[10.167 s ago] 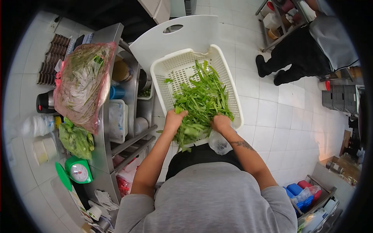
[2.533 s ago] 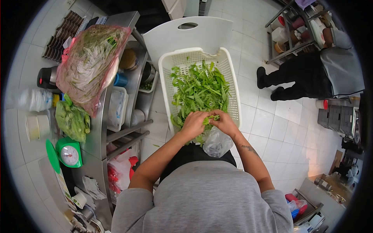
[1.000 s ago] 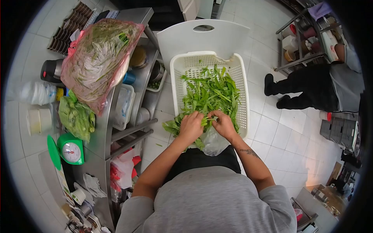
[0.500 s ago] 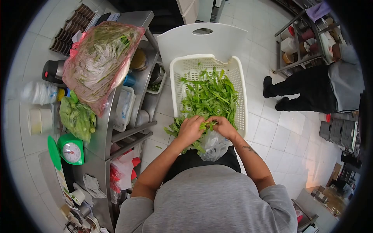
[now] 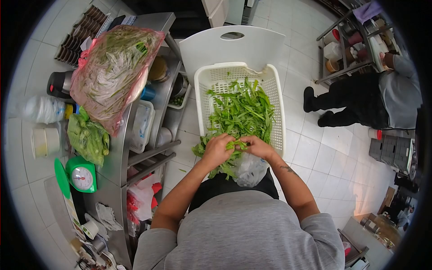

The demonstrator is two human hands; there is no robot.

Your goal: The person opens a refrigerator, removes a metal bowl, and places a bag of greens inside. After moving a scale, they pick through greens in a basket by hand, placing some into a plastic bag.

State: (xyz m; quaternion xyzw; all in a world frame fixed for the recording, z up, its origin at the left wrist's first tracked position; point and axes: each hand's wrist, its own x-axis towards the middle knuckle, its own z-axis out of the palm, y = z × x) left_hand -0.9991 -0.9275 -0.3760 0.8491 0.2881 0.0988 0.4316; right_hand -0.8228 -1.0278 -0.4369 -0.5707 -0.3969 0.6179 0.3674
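Green leaves (image 5: 245,110) lie loose in a white perforated basket (image 5: 202,96) that rests on a white plastic chair (image 5: 234,47). At the basket's near edge, my left hand (image 5: 219,150) is closed on leafy stems, with more leaves hanging below it. Close beside it on the right, my right hand (image 5: 256,147) pinches the other end of the same greens, its fingertips nearly touching the left ones. A clear plastic bag (image 5: 250,170) sits in my lap just under the right hand.
On the left, a steel table (image 5: 114,173) holds a pink bag of greens (image 5: 117,74), a bag of leafy vegetables (image 5: 88,138) and a green scale (image 5: 82,175). A person in dark trousers (image 5: 360,103) stands at the right near a metal rack (image 5: 344,72).
My hands stay together with slightly shifted fingers on the greens. The view has moved a little. The person at the right has an arm showing more toward the rack.
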